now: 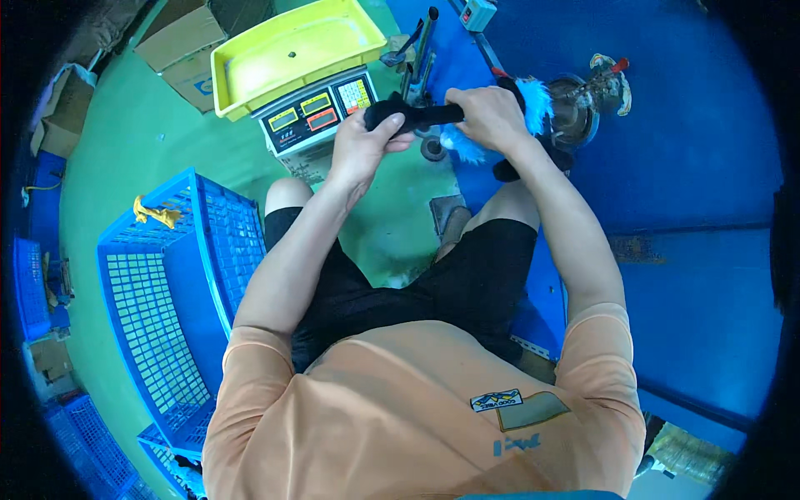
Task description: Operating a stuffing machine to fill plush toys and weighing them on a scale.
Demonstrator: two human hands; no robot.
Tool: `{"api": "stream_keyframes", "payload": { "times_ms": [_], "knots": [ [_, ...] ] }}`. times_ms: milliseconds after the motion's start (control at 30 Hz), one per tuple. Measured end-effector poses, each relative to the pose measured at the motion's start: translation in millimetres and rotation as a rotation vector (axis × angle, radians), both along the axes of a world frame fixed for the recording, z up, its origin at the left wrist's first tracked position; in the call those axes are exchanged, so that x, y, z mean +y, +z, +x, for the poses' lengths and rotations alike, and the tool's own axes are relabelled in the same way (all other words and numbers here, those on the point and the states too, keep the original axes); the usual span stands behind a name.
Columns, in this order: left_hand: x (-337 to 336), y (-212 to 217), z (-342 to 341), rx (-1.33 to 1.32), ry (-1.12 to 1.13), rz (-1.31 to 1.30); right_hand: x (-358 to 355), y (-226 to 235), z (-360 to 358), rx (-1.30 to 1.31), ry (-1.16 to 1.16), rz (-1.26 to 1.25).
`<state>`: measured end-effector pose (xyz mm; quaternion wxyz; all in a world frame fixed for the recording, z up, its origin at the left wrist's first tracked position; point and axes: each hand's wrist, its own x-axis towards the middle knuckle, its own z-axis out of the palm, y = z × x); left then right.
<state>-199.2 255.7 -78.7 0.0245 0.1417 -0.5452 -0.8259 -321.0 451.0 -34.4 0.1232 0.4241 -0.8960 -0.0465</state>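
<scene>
Both hands are on a plush toy with bright blue fur and black limbs. My left hand closes round the rounded end of one long black limb, thumb lying along it. Further right, my right hand wraps round the toy where that limb meets the blue fur. The limb stretches level between the two hands. Another black part hangs under my right wrist. Part of the toy is hidden behind my right hand and forearm. Just beyond it, a round metal fitting sits on a blue panel.
A digital scale bearing a yellow tray stands ahead of my left hand. Upright metal levers rise beside it. An open blue basket with a yellow tie stands at my left. A cardboard box lies at the far left.
</scene>
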Motion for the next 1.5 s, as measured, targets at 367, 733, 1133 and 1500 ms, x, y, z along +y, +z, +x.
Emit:
{"api": "stream_keyframes", "payload": {
  "times_ms": [367, 733, 1133, 1500],
  "knots": [
    [0, 2, 9, 0.042, 0.082, 0.019, -6, 0, 3, -0.008, 0.031, 0.003],
    [-7, -18, 45, 0.081, 0.206, 0.062, -30, 5, 19, -0.012, 0.060, 0.019],
    [-16, -48, 70, 0.161, 0.303, -0.021, -52, 6, 30, -0.066, 0.129, -0.020],
    [-26, -45, 38, 0.078, 0.164, 0.341, -45, -13, 63, -0.075, 0.624, -0.529]
  ]
}}
